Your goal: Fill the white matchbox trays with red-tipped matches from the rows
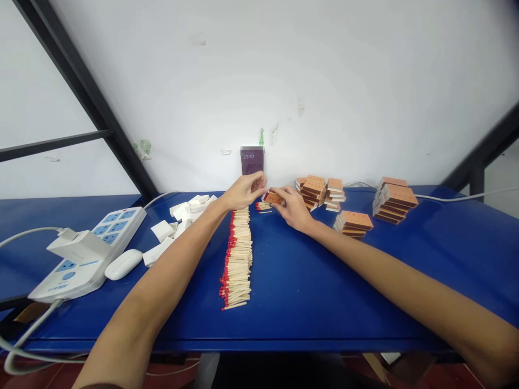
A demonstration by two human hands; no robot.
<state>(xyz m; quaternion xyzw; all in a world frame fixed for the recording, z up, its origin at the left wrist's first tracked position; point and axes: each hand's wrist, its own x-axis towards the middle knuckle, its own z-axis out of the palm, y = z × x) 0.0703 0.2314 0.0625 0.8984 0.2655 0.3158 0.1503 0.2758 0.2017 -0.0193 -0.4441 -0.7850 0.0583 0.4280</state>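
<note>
Held over the blue table, my right hand [295, 209] is closed around an orange matchbox [274, 198], with red match heads showing at its left end. My left hand [246, 190] is beside that end, fingers curled and thumb tip at the box; whatever lies in its fingers is hidden. Below the box rests a small bunch of matches [263, 207]. From under my left hand a long row of red-headed matches [238, 254] runs toward the table's front.
White matchbox trays [162, 231] lie in a heap at the left. Near them are a power strip [87, 259] and a white rounded case [124, 264]. Orange matchboxes are piled at right, including one stack [395, 200]. A phone [252, 161] leans against the wall.
</note>
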